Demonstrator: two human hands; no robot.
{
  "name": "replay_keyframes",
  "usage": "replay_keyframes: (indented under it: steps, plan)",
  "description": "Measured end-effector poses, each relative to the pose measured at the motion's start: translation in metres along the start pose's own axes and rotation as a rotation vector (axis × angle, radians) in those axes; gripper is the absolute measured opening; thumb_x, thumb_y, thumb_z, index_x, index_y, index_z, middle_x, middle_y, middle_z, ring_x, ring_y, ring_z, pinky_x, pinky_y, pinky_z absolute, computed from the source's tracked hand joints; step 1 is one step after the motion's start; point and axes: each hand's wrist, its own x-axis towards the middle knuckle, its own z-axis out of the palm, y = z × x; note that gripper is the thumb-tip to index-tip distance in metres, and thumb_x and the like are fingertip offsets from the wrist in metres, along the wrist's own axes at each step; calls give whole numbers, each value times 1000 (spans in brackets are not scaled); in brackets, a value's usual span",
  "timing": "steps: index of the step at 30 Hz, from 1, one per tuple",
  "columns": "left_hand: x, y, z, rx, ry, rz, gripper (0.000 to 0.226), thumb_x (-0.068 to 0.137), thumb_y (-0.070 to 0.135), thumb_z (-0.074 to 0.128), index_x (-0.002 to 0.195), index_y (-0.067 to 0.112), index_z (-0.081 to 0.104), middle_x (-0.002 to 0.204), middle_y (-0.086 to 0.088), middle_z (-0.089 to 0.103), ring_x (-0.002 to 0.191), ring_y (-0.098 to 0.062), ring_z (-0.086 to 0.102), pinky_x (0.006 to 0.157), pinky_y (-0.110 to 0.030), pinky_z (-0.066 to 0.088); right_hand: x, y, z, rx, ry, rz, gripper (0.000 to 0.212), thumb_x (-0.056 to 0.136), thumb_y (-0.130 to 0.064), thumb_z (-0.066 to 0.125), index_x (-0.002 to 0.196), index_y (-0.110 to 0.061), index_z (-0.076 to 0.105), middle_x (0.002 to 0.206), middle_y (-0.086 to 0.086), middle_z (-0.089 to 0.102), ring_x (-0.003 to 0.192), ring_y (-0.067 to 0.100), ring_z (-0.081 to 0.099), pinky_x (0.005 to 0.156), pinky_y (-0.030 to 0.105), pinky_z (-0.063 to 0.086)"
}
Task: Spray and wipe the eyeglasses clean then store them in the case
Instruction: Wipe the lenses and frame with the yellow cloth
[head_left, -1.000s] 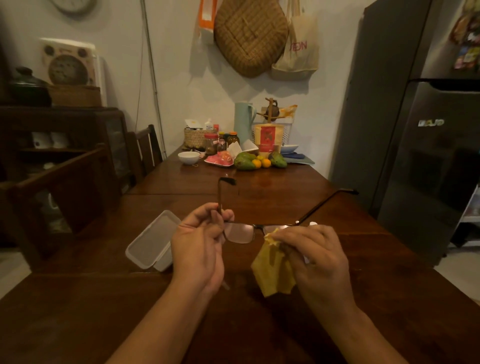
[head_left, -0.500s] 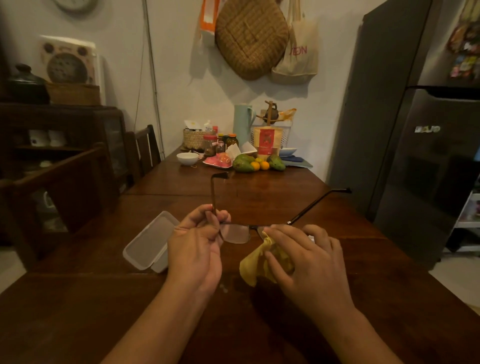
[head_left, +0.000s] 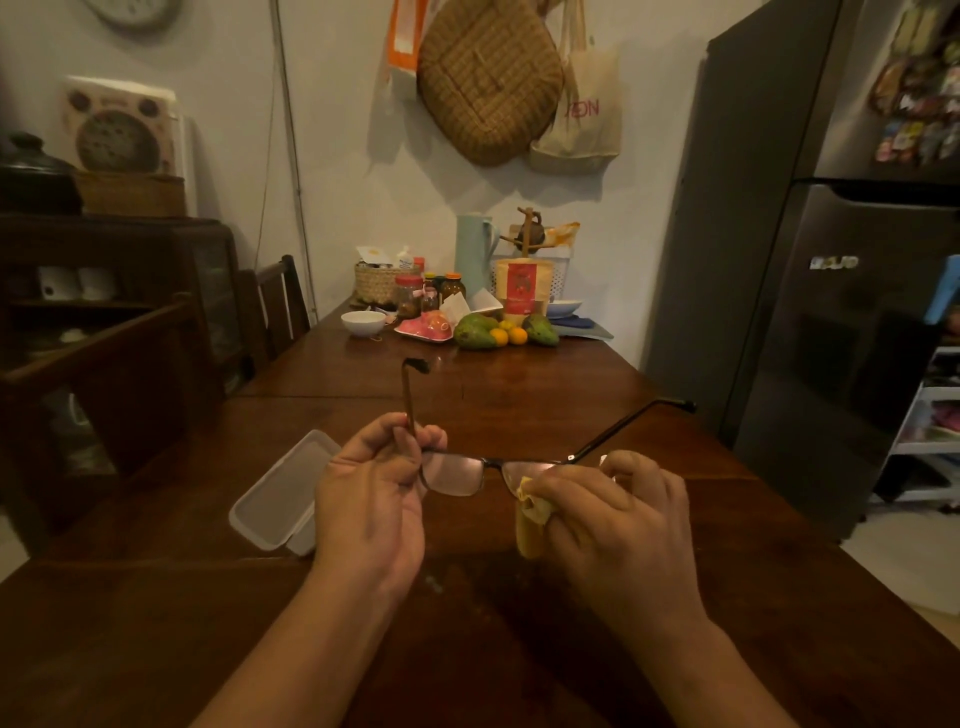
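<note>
Head view, left hand (head_left: 371, 499): pinches the eyeglasses (head_left: 457, 473) by one temple arm, holding them above the table (head_left: 519, 379).
Right hand (head_left: 618, 525): fingers curled round a yellow cloth (head_left: 530, 525), pressing it against the other lens.
Case (head_left: 275, 499): translucent (possibly lying open), on the table just beside the left hand.

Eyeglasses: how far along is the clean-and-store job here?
Spraying: cannot be confirmed here. In hand: the left hand pinches the eyeglasses by one temple while the right hand presses a yellow cloth on the lens nearest it. Left: finish wiping, fold both open temples, and place them in the translucent case lying on the table by the left hand.
</note>
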Motion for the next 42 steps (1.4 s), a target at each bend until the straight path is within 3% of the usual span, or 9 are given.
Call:
replay_keyframes:
  steps: [4,9,14,17,20,28,35,39,42]
  plan:
    - [2,0,-2,7,-32,19,28,88,-13,47,87,10,63,67,-2,69,71,-15,70,79,-30,59,2,-3,-5,-37,-91,72,40,83,-53,50,113,-37,71,118,-16,64,110,18,42,79,34,28]
    - [0,-5,-2,0,-53,1,28,86,-12,48,85,11,65,71,-4,69,74,-16,69,82,-31,57,3,-12,0,2,-158,136,50,87,-58,46,128,-36,64,122,-15,57,110,13,37,77,32,35]
    - [1,-4,-1,3,-37,6,27,88,-11,47,87,10,64,68,-3,69,73,-16,68,80,-30,59,-1,-7,10,123,-173,79,42,94,-48,47,134,-38,57,128,-22,54,108,3,30,78,28,34]
    - [0,-4,-1,14,-43,18,27,89,-12,46,85,9,63,68,-3,67,72,-16,67,83,-31,57,-1,-3,7,86,-102,77,36,85,-39,67,121,-36,67,119,-18,64,106,8,40,75,32,34]
    - [-1,-3,0,6,-43,15,28,89,-12,46,83,10,63,68,-3,67,75,-17,67,81,-30,57,-1,1,3,3,-86,101,44,72,-39,82,114,-35,70,113,-15,67,108,16,43,75,35,35]
    - [4,-7,-5,16,-95,29,34,90,-12,46,77,13,65,68,-3,66,71,-15,68,73,-28,60,-5,0,13,152,-143,119,53,84,-24,75,132,-41,58,129,-19,56,112,20,41,82,34,38]
    - [7,-6,-7,11,-126,36,19,73,-3,56,80,11,65,71,-3,67,75,-15,69,75,-28,60,1,2,2,-47,-125,167,45,78,-47,71,122,-42,64,119,-15,60,110,19,40,79,35,33]
    - [7,-8,-8,-8,-141,22,29,69,-4,55,62,18,73,67,-3,67,68,-14,69,80,-32,60,-2,-2,7,31,-98,158,46,81,-32,77,125,-37,64,122,-14,61,110,16,39,78,34,33]
    - [6,-11,-7,6,-168,25,31,69,-5,55,61,19,72,65,-3,66,67,-14,69,85,-34,55,-3,-3,12,146,-86,110,47,86,-19,73,129,-34,62,125,-17,60,106,6,32,77,31,32]
